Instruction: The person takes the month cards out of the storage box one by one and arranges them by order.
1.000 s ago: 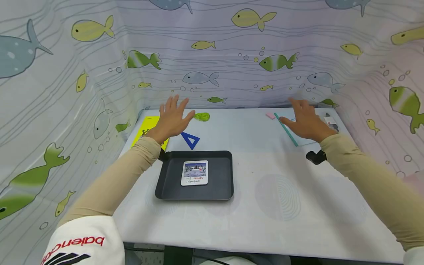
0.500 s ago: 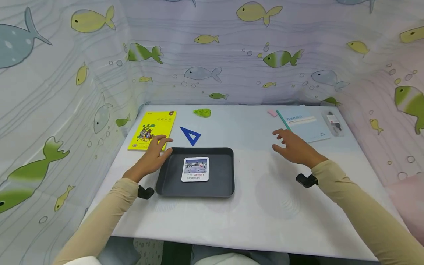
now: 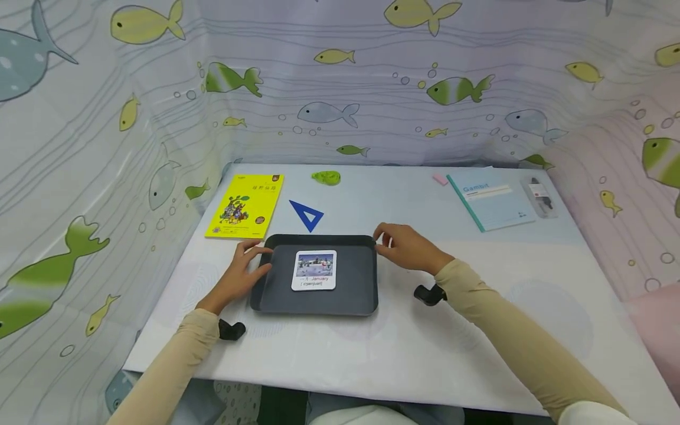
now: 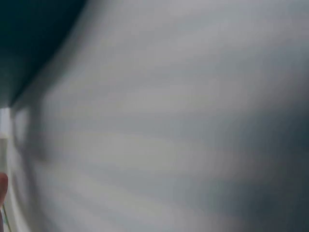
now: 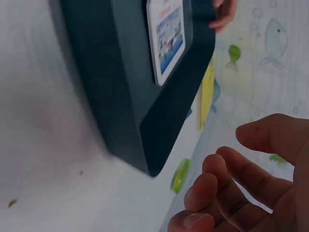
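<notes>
A dark grey rectangular tray (image 3: 356,289) lies on the white table, holding a white-bordered picture card (image 3: 314,270) printed "January". At the tray's left rim is my left hand (image 3: 236,280), its fingertips and thumb spread right at the edge. My right hand (image 3: 411,248) hovers by the upper right corner with loosely bent fingers. In the right wrist view these fingers (image 5: 236,188) stand apart from the tray wall (image 5: 125,96), with nothing between them and the thumb. The left wrist view is mostly blurred white surface, with one fingertip (image 4: 3,186) at its left border.
Behind the tray lie a yellow book (image 3: 244,206), a blue set square (image 3: 307,216) and a bright green object (image 3: 326,177). Farther right are a pink eraser (image 3: 440,179), a light blue notebook (image 3: 496,200) and a clear package (image 3: 540,198). A fish-print curtain (image 3: 297,77) surrounds the table.
Both hands have come down from above the back of the table. The left moved back to the tray's left rim; the right swung leftward to its right corner. The tray stayed put.
</notes>
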`<state>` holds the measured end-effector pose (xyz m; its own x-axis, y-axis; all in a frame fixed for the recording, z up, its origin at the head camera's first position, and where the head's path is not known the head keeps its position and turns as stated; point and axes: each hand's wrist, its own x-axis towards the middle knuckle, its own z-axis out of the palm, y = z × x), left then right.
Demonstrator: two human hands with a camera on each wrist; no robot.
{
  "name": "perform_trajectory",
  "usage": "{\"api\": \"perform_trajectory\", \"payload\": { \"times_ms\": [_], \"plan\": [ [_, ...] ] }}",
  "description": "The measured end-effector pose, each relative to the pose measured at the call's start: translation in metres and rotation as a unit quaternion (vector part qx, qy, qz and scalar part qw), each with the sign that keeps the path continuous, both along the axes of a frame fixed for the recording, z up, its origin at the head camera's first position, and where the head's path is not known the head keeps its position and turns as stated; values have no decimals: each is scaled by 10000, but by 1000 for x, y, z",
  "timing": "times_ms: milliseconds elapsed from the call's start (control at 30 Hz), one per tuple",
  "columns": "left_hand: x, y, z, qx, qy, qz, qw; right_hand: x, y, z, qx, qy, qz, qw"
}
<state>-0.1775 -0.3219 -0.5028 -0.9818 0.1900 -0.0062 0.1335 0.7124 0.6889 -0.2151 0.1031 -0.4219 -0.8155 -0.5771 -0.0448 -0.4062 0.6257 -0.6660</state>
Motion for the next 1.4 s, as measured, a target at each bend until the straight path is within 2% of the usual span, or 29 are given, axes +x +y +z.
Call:
{"api": "perform_trajectory", "payload": {
  "times_ms": [133,233,467,667,800,967,1133,1300,1400],
  "plan": [
    [4,-9,-11,293,-116,48,9995,-8,-43,-7,445,-141,528,9975],
    [4,-10,-14,423,-190,53,9989,-15,-70,-12,867,-236,702,9935],
    [0,-10,-14,441,-138,38,9989,-16,-116,-24,1960,-339,498,9788],
    [0,-10,-16,412,-99,20,9991,-8,-136,-35,2502,36,427,9672],
    [-1,-9,-17,354,-77,5,9993,-5,-138,-39,2565,374,406,9650],
    [-1,-10,-16,302,-70,14,9995,-6,-136,-37,2290,618,346,9709],
    [-1,-9,-14,309,-128,45,9994,-9,-135,-41,1867,554,228,9806],
    [1,-8,-13,317,-124,70,9994,-18,-136,-48,1585,596,173,9854],
    [1,-6,-13,348,-128,81,9993,-23,-135,-49,1181,419,22,9921]
  ]
}}
